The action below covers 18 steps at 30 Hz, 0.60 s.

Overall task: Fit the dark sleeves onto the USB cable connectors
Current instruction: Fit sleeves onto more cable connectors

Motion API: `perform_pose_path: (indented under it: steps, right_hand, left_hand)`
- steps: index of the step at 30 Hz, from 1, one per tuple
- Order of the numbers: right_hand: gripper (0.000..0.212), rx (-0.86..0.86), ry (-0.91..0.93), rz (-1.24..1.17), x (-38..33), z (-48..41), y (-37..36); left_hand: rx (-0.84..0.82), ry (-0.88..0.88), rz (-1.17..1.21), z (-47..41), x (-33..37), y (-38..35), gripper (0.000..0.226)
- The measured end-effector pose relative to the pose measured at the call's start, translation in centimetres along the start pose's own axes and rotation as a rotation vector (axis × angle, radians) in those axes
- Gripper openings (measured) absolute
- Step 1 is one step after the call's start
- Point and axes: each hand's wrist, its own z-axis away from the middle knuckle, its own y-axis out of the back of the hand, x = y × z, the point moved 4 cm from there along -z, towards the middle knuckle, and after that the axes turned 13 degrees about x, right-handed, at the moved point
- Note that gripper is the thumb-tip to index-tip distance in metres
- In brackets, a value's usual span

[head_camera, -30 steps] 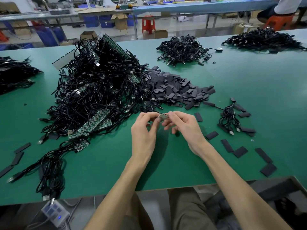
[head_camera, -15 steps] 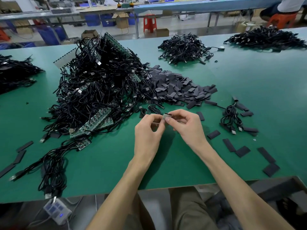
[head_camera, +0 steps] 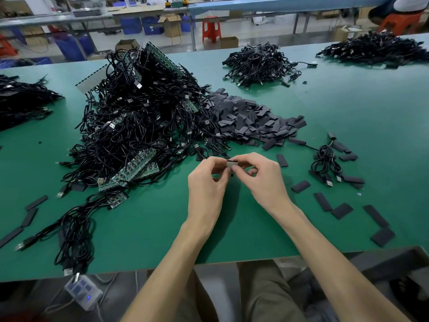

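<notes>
A small pale connector (head_camera: 232,163) is held just above the green table (head_camera: 348,108), near the front middle, between the two hands. It is pinched at its left end by the thumb and forefinger of the left hand (head_camera: 206,184), whose other fingers are curled loosely under the palm. Its right end is pinched by the thumb and forefinger of the right hand (head_camera: 262,180), and the remaining fingers there are bent inward. A dark strip is seen along the connector's upper edge, but whether this is a sleeve cannot be told. A thin black lead is seen running from the connector toward the large cable pile (head_camera: 144,117), which is heaped left of centre with green circuit boards (head_camera: 132,170) mixed into it. A heap of dark sleeves (head_camera: 250,122) is spread directly against the right side of that pile, just beyond the hands. A coiled cable (head_camera: 326,163) is laid to the right of the hands, and loose sleeves (head_camera: 342,210) are scattered flat around and in front of it. Further cable piles (head_camera: 260,63) are set well apart on the far side of the table. A power strip (head_camera: 83,291) is seen below the table's near edge at the left.
</notes>
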Motion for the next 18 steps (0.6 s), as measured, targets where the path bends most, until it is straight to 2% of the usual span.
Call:
perform_pose_path:
  steps: [18]
  right_hand:
    - [0.015,-0.031,-0.062,-0.041,0.01,0.17,0.45]
  left_hand:
    - [-0.063,0.045,0.056,-0.26,-0.72,0.14,0.019]
